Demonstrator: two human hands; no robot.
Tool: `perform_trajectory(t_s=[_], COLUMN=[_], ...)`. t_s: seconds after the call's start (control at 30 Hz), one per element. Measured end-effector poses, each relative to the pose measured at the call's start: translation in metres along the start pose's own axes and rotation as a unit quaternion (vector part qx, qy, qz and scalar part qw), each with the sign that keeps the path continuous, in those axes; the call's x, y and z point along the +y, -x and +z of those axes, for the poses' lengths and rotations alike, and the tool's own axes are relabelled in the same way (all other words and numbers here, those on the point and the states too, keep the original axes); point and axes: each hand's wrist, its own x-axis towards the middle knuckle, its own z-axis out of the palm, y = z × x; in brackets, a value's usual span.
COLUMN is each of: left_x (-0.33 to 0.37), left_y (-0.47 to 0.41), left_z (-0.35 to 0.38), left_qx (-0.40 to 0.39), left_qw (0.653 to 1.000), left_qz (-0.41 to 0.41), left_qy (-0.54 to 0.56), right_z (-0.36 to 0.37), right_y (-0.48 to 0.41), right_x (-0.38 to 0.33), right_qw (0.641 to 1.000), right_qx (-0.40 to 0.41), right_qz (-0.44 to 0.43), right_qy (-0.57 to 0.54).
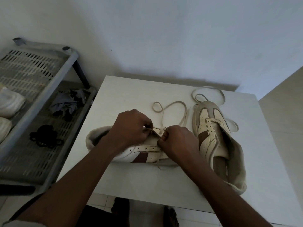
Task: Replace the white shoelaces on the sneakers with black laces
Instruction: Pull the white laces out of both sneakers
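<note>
Head view. Near-left on the white table (124, 99), a sneaker (142, 153) on its side, partly unlaced. Left hand (131, 126) curled, pinching the white lace (184, 112) at the eyelets; right hand (177, 141) clenched on the same lace just beside. Best to free one crossing at a time, pulling straight out of the eyelet (no yanking). Second sneaker (218, 141) close on the right, so better to draw slack far-left, over bare tabletop. Black laces (44, 138) on the rack (32, 161), left, past the table edge.
</note>
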Motion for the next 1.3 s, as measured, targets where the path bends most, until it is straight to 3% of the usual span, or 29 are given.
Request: perform_trajectory(t_s=[0.2,0.3,0.4,0.53,0.7,1.0,1.07,1.13,1.17,1.3], left_x=[0.000,-0.003,-0.004,-0.003,0.001,0.000,-0.001,-0.001,0.000,0.000], left_y=[-0.001,-0.002,-0.002,-0.002,-0.001,-0.001,0.000,-0.001,-0.001,0.000], left_z=[0.002,0.002,0.003,0.003,0.000,-0.002,-0.004,-0.005,-0.006,-0.006], left_qx=[0.039,0.060,0.058,0.050,0.026,-0.006,-0.010,-0.017,-0.019,-0.013], left_qw=[0.998,0.994,0.994,0.995,0.997,0.999,0.998,0.998,0.998,0.998], left_qz=[-0.049,-0.089,-0.095,-0.085,-0.070,-0.047,-0.052,-0.058,-0.060,-0.062], left_qy=[-0.004,0.003,-0.002,-0.002,0.002,0.023,0.024,0.023,0.020,0.015], right_z=[0.001,-0.016,-0.030,-0.016,0.011,0.016,0.004,-0.018,-0.029,-0.052], right_y=[-0.008,-0.015,-0.020,-0.018,-0.011,-0.011,-0.020,-0.025,-0.026,-0.027], right_x=[0.006,0.021,0.035,0.025,-0.001,-0.009,0.000,0.015,0.024,0.048], right_qw=[0.982,0.945,0.926,0.981,0.998,0.997,0.978,0.909,0.886,0.899], right_qx=[-0.025,-0.115,-0.191,-0.081,0.025,0.020,-0.022,-0.107,-0.157,-0.287], right_qz=[-0.070,-0.158,-0.169,-0.090,-0.004,0.019,0.043,0.068,0.061,-0.025], right_qy=[-0.174,-0.261,-0.280,-0.150,-0.061,-0.074,-0.205,-0.396,-0.432,-0.329])
